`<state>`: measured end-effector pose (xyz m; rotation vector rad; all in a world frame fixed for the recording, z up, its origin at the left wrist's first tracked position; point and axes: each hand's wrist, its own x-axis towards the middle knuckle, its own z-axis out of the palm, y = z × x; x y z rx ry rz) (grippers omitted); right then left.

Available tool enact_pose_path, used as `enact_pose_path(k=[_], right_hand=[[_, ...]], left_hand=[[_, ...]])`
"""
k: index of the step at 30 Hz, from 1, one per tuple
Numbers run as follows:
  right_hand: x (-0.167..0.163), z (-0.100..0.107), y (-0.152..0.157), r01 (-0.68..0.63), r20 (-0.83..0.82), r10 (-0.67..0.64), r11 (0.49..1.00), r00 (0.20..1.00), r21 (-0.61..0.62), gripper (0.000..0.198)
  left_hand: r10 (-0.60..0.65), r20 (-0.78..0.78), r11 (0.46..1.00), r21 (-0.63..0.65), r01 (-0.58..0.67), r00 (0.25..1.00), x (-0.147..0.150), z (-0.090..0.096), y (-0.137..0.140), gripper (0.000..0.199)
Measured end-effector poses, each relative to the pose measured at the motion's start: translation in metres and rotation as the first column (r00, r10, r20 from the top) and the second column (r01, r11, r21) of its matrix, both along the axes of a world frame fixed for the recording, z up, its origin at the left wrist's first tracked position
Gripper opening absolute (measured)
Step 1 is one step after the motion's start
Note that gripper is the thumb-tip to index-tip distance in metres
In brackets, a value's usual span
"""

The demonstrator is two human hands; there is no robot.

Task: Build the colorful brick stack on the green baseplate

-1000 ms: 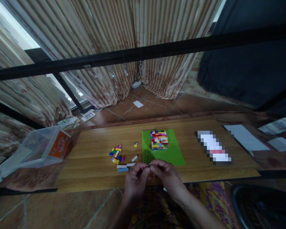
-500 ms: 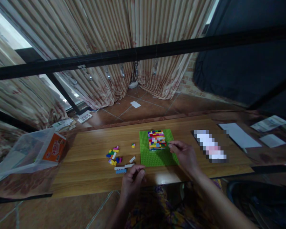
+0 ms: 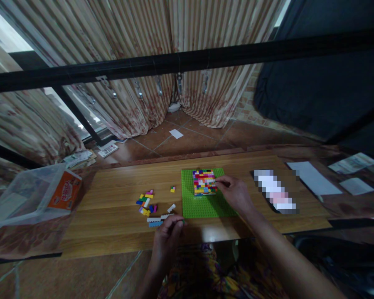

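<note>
A multicoloured block of toy building bricks [image 3: 204, 182] stands on a green studded baseplate [image 3: 202, 208]. My right hand [image 3: 235, 193] reaches in from the right, its thumb and forefinger pinched together at the block's right side. Whatever those fingertips hold is too small to make out. Over the table's front edge, left of the baseplate's near corner, my left hand [image 3: 170, 232] is closed in a pinch. A tiny dark greenish bit seems to show at its fingertips, but its kind is unclear. Just beyond it lie white brick strips [image 3: 154, 219] and a blue strip [image 3: 156, 224].
Loose coloured bricks [image 3: 146, 202] are heaped on the left of the wooden table [image 3: 112, 224], with a small brick piece [image 3: 173, 189] nearer the baseplate. A clear plastic bin [image 3: 34, 195] stands far left. On the right lies a phone-like object [image 3: 276, 191], its face pixelated, and white paper [image 3: 314, 178].
My right hand has moved left, bringing its fingertips to the right side of the brick block. My left hand has shifted slightly left. The view has also shifted a little.
</note>
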<state>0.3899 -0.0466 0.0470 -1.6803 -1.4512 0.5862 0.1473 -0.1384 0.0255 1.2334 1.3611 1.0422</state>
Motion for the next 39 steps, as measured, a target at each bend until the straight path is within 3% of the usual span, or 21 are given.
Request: enact_pose_path(k=[14, 20, 26, 32, 36, 39], right_hand=[[0.001, -0.004, 0.003, -0.029, -0.056, 0.029, 1.000, 0.998, 0.001, 0.017], [-0.001, -0.001, 0.002, -0.022, -0.008, 0.022, 0.999, 1.000, 0.038, 0.015], [-0.005, -0.011, -0.004, -0.002, -0.063, 0.009, 0.994, 0.998, 0.106, 0.020], [-0.004, -0.010, -0.004, -0.035, -0.055, 0.044, 0.986, 0.998, 0.161, 0.022], [0.002, -0.009, -0.009, -0.051, -0.108, 0.074, 0.978, 0.991, 0.201, 0.021], [0.006, -0.012, -0.016, 0.056, -0.243, -0.010, 0.981, 0.970, 0.186, 0.026]], left_hand=[[-0.030, -0.026, 0.999, -0.026, 0.029, 0.999, 0.004, 0.006, 0.003, 0.022], [-0.023, -0.009, 0.999, -0.034, 0.023, 1.000, 0.006, 0.006, 0.004, 0.022], [-0.010, -0.034, 1.000, -0.005, 0.010, 0.999, 0.009, 0.004, 0.006, 0.024], [-0.033, -0.009, 0.999, 0.020, 0.033, 0.999, 0.027, 0.023, 0.022, 0.023], [-0.094, -0.121, 0.973, 0.199, 0.117, 0.988, 0.048, 0.042, 0.046, 0.018], [-0.028, -0.263, 0.914, 0.384, 0.131, 0.964, 0.063, 0.047, 0.068, 0.015]])
